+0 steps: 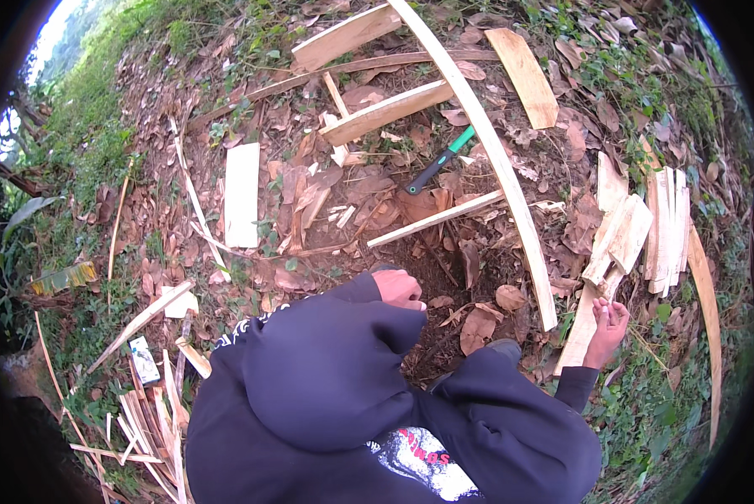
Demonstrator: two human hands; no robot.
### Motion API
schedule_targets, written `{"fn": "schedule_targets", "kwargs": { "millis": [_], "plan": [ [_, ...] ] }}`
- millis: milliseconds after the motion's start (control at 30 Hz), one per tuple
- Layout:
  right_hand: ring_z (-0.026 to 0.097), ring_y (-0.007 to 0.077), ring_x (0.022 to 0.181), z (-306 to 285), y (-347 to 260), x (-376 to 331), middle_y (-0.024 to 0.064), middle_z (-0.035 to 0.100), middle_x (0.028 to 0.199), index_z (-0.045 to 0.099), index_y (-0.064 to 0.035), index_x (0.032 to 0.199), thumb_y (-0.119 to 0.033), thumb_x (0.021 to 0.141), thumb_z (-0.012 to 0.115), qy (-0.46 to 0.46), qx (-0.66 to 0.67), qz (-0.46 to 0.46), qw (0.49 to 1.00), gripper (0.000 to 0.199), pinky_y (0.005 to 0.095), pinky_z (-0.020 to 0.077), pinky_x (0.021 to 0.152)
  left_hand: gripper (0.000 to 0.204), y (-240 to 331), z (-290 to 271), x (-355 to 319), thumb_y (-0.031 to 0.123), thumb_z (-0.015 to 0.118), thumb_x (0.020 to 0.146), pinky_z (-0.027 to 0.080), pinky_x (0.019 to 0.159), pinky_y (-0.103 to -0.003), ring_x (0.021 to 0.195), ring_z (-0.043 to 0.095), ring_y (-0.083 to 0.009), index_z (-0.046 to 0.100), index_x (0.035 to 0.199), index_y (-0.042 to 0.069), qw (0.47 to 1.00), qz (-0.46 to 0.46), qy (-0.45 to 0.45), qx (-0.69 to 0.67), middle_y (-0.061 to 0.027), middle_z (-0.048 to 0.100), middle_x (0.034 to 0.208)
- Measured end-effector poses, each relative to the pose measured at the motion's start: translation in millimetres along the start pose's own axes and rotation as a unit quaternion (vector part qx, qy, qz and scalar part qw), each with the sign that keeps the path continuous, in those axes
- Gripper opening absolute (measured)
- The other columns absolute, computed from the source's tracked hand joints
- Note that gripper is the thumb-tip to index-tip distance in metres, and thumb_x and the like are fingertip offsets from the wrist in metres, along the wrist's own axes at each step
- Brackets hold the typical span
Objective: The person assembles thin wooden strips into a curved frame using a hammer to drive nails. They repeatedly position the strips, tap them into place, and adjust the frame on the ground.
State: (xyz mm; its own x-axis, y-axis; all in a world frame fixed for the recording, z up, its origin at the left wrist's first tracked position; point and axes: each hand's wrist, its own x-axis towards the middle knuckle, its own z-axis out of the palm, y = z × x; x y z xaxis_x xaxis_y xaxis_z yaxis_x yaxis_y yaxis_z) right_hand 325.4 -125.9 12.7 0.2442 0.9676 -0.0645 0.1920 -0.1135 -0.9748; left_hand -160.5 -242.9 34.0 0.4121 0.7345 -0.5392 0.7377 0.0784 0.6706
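My left hand (400,288) rests by my bent knee, its fingers curled in; whatever it may hold is hidden. On the right, my right hand (608,333) has its fingers bent together beside a pale plank (580,332), close to the lower end of a pile of short boards (620,231). Anything between those fingers is too small to name. Ahead of me a wooden frame lies on the ground, with a long curved-looking rail (503,160) and crosspieces such as a board (387,112) and a thin slat (436,218). A tool with a green and black handle (442,160) lies beside the rail.
Dry leaves and soil cover the sloping ground. A pale board (242,195) lies left of the frame, another board (524,77) beyond it. Several thin sticks (146,424) are heaped at lower left near a small white packet (144,360). A long strip (706,328) lies far right.
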Motion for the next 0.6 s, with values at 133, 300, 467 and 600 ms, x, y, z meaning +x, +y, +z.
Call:
{"fn": "schedule_targets", "kwargs": {
  "millis": [133, 300, 467, 600],
  "plan": [
    [0.069, 0.0207, 0.095, 14.0, -11.9, 0.7, 0.0111, 0.065, 0.103, 0.058, 0.0031, 0.108, 0.002, 0.101, 0.048, -0.078, -0.076, -0.032, 0.994, 0.012, 0.0349, 0.0575, 0.09, 0.032, 22.4, -60.0, -10.2, 0.034, 0.065, 0.09, 0.05, 0.067, -0.046, 0.071, 0.065, -0.0342, 0.065, 0.08, 0.004, 0.987, 0.037, 0.154, -0.029, -0.0147, 0.062, 0.066],
    [0.07, 0.0166, 0.091, 79.7, -9.9, 24.2, 0.0092, 0.07, 0.1, 0.066, 0.0036, 0.104, 0.0, 0.099, 0.052, -0.159, -0.165, -0.037, 0.973, 0.016, 0.0296, 0.0559, 0.085, 0.051, -26.9, -72.7, 17.6, 0.029, 0.074, 0.082, 0.051, 0.081, -0.042, 0.096, 0.063, -0.0302, 0.057, 0.124, 0.005, 0.921, 0.015, 0.38, 0.084, -0.012, 0.065, 0.105],
    [0.067, 0.0152, 0.089, 118.8, 7.3, 23.2, 0.0103, 0.071, 0.097, 0.069, 0.003, 0.109, -0.021, 0.095, 0.065, -0.286, -0.266, 0.015, 0.92, 0.028, 0.0299, 0.052, 0.082, 0.057, -74.8, -37.9, 55.4, 0.022, 0.068, 0.086, 0.048, 0.096, -0.045, 0.113, 0.06, -0.0373, 0.05, 0.138, 0.007, 0.953, -0.002, 0.299, 0.058, -0.019, 0.063, 0.12],
    [0.064, 0.0127, 0.084, 112.2, 23.3, 25.2, 0.0081, 0.071, 0.092, 0.07, 0.0042, 0.106, -0.021, 0.095, 0.065, -0.32, -0.262, 0.03, 0.91, 0.028, 0.0291, 0.0504, 0.08, 0.042, -71.4, -29.3, 70.6, 0.012, 0.061, 0.089, 0.051, 0.083, -0.047, 0.094, 0.065, -0.0401, 0.056, 0.131, 0.006, 0.951, 0.014, 0.306, 0.033, -0.0234, 0.068, 0.099]
  ]
}}
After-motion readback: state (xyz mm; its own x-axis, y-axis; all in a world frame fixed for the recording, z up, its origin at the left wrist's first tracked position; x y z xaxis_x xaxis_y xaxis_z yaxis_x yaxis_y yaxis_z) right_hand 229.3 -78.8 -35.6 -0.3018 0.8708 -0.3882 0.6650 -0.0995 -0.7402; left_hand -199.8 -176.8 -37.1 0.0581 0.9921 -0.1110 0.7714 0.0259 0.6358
